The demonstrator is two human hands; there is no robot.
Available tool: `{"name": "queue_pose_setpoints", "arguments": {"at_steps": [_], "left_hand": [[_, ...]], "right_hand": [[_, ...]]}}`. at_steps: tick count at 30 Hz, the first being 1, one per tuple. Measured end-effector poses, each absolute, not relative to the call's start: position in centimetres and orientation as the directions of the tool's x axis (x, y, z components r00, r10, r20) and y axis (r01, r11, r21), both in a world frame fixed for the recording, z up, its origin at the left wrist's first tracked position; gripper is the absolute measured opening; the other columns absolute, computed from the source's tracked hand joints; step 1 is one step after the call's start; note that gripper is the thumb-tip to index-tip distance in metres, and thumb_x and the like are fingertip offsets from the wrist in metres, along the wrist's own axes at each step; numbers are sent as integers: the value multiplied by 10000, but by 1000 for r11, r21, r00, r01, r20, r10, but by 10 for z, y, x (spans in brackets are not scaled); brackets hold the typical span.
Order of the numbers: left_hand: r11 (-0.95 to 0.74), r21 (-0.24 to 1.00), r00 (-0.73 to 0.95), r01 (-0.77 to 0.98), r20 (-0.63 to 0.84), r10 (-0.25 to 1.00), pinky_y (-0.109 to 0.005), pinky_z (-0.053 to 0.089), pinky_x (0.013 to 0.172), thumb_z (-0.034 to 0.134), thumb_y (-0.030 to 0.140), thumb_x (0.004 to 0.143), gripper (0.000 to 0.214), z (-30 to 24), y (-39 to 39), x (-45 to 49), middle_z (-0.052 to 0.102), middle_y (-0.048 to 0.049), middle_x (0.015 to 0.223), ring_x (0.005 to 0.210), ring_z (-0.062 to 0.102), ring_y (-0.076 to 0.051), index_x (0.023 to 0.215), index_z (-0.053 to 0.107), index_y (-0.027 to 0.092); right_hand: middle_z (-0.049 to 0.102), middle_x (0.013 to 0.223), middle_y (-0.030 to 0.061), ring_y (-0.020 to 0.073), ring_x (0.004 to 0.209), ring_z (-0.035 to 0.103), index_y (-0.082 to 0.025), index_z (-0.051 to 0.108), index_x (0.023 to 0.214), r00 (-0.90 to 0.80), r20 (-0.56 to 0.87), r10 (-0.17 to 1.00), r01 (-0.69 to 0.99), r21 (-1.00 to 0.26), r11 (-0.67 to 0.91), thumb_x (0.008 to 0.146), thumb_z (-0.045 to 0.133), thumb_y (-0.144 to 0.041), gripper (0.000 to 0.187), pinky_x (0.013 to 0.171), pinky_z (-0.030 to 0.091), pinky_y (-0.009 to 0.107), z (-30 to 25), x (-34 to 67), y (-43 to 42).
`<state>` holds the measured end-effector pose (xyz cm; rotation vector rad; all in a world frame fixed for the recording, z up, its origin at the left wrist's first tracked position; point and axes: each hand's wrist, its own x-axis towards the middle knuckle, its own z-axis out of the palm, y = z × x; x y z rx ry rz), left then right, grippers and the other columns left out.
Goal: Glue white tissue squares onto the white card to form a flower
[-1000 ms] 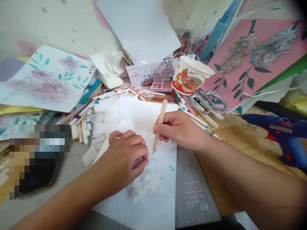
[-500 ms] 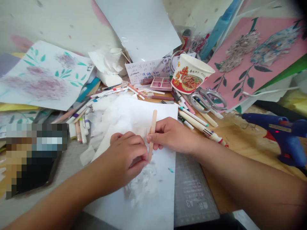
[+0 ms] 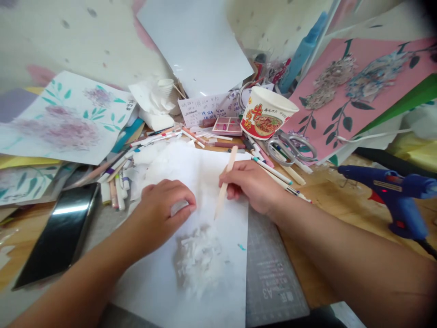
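My right hand (image 3: 251,182) is closed around a wooden craft stick (image 3: 225,181), its lower tip pointing down at a white sheet of paper (image 3: 211,282). My left hand (image 3: 160,212) rests on the same sheet with fingers curled and pinched on a small white scrap of tissue. Just below both hands a crumpled patch of white tissue (image 3: 198,255) lies stuck on the paper. More loose white tissue (image 3: 160,159) sits at the sheet's upper left.
A grey cutting mat (image 3: 273,273) lies under the sheet. A noodle cup (image 3: 264,114), scissors (image 3: 290,148), several markers (image 3: 116,175), a dark phone (image 3: 61,232), a blue glue gun (image 3: 396,191) and flower pictures (image 3: 68,118) surround the work.
My left hand slid up and left, uncovering the tissue patch. My right hand drew the stick back to the right, away from the left fingers. The view shifted slightly.
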<state>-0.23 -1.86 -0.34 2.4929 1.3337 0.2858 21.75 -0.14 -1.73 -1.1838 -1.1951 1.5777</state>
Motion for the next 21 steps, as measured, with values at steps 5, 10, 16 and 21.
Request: {"name": "queue_pose_setpoints", "arguments": {"at_steps": [5,10,16,21], "left_hand": [[-544,187,532,818,112,839,-408,297,833,538,267,830,150,-7,-13,-6,676,-4,1007,980,596,-260,952,625,260],[-621,113,612,776,105,784,-441,274,855,584,221,798,183,-12,-16,-1,684,-8,1031,978,596,-264,972,613,265],[-656,20,647,755,142,749,-462,251,845,487,136,825,173,-9,-10,-4,709,25,867,872,607,-236,763,615,234],[-641,172,592,748,265,761,-421,277,807,513,174,841,150,-2,-17,5,691,-2,906,888,606,-215,772,632,232]], "right_hand": [[511,437,-48,66,385,442,-169,586,591,-11,-168,986,-200,-966,-167,708,600,-280,161,465,454,219,-16,224,5],[537,415,-28,77,382,463,-157,613,577,-26,-153,988,-173,-973,-155,685,621,-227,129,401,355,196,-20,218,5],[544,407,-30,76,369,448,-155,629,592,-49,-129,990,-144,-980,-135,693,625,-210,115,388,333,201,-25,216,6],[558,442,-29,83,418,494,-160,620,598,27,-70,997,-145,-987,-65,719,617,-210,132,426,375,203,-11,222,5]]}}
